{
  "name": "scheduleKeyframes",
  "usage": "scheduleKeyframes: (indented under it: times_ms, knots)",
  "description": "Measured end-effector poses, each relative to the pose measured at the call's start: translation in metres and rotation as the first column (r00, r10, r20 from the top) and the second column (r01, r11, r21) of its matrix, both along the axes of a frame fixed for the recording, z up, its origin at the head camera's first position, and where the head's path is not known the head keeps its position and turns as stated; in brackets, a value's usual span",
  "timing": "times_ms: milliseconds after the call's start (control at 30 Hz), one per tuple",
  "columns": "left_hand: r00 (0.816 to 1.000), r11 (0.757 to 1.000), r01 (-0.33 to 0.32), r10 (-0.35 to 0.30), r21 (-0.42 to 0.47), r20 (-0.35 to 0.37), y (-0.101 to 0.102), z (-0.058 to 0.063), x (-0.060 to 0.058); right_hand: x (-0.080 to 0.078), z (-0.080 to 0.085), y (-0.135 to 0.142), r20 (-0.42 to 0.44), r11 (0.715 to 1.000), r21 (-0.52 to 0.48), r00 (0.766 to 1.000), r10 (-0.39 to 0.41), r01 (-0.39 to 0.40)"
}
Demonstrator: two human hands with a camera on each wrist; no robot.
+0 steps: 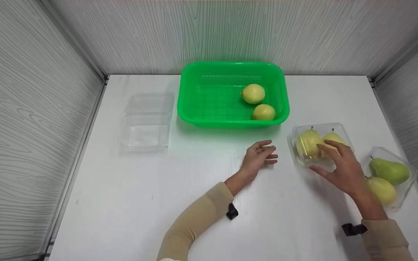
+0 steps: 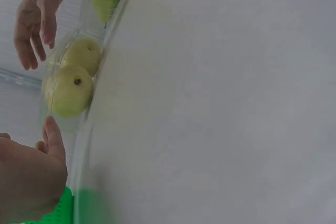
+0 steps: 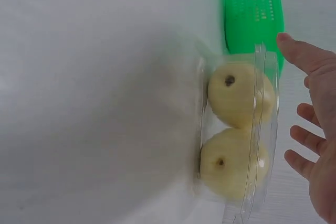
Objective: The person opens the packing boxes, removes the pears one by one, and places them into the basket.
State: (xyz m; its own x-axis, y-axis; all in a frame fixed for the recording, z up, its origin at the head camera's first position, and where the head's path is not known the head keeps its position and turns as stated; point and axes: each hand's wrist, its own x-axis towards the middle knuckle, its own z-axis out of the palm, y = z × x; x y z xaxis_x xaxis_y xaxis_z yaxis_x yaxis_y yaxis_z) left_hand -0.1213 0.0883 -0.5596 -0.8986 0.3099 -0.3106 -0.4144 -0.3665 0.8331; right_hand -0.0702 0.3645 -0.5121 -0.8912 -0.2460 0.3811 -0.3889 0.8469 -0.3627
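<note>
A transparent plastic clamshell box (image 1: 305, 161) stands on the table with two round yellow pears (image 3: 239, 95) side by side inside, its lid down over them. Above its front right part hovers my right hand (image 1: 343, 168), fingers spread and thumb apart; in the right wrist view a gap shows between hand and box. My left hand (image 1: 258, 159) is held over the table to the left of the box, fingers loosely bent and holding nothing. Between it and the back wall sits a green basket (image 1: 216, 105) with two yellow fruits (image 1: 253, 94) at its right end.
At the right table edge lies another transparent box (image 1: 410, 181) holding a green pear (image 1: 390, 171) and a yellow pear (image 1: 382, 190). An open transparent clamshell (image 1: 145, 136) lies at the left. Wood-patterned walls (image 1: 230, 32) enclose the table's back and sides.
</note>
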Motion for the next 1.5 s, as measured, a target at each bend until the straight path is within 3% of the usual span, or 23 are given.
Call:
scheduleKeyframes:
  times_ms: [333,733,1067,1500]
  knots:
    - [0.998,0.999,-0.007,0.004,0.049,0.062,0.043,0.000,-0.016,-0.006,0.001,0.022,0.003,0.996,0.087,1.000,0.013,-0.013]
    - [0.996,0.999,0.019,-0.022,0.029,0.083,0.073,0.003,-0.021,-0.011,-0.003,0.032,-0.024,0.989,0.144,0.999,0.027,-0.023]
    - [0.998,1.000,0.003,-0.005,0.024,0.066,0.078,0.000,-0.024,-0.012,-0.005,0.029,-0.064,0.987,0.155,0.996,0.062,-0.051]
    - [0.998,1.000,-0.004,0.004,0.003,0.068,0.065,-0.003,-0.022,-0.009,-0.009,0.016,-0.111,0.983,0.171,0.990,0.084,-0.064]
